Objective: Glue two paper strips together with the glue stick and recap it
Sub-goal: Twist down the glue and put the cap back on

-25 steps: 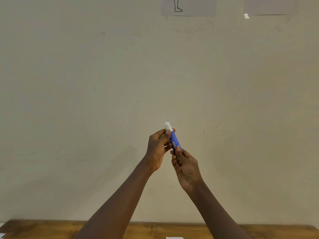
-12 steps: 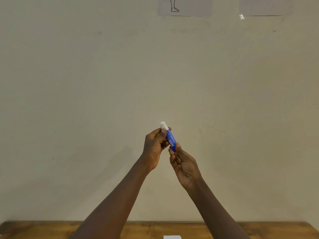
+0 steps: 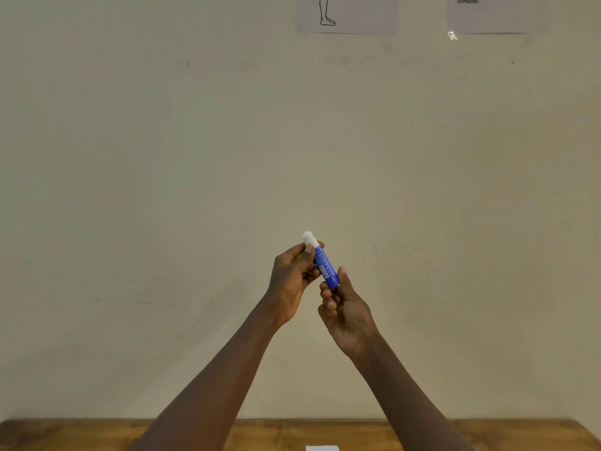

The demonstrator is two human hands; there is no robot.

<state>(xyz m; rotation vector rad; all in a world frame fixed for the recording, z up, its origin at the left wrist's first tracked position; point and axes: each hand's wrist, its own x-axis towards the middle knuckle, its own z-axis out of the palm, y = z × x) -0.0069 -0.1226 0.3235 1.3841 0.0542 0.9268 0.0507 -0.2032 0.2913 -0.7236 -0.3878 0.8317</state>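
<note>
I hold a blue glue stick [image 3: 323,265] up in front of the wall, tilted with its white end [image 3: 309,238] pointing up and left. My left hand [image 3: 292,281] grips the upper part of the tube near the white end. My right hand [image 3: 346,312] pinches the bottom end between thumb and fingers. I cannot tell whether the white end is a cap or bare glue. A corner of white paper [image 3: 322,447] shows at the bottom edge on the table.
A wooden table [image 3: 97,434] runs along the bottom of the view, against a plain cream wall [image 3: 162,190]. Two paper sheets hang high on the wall, one with a line drawing [image 3: 346,14] and one at the right [image 3: 494,13].
Both hands with the glue stick have drifted slightly left in the view. The grip on the tube looks the same.
</note>
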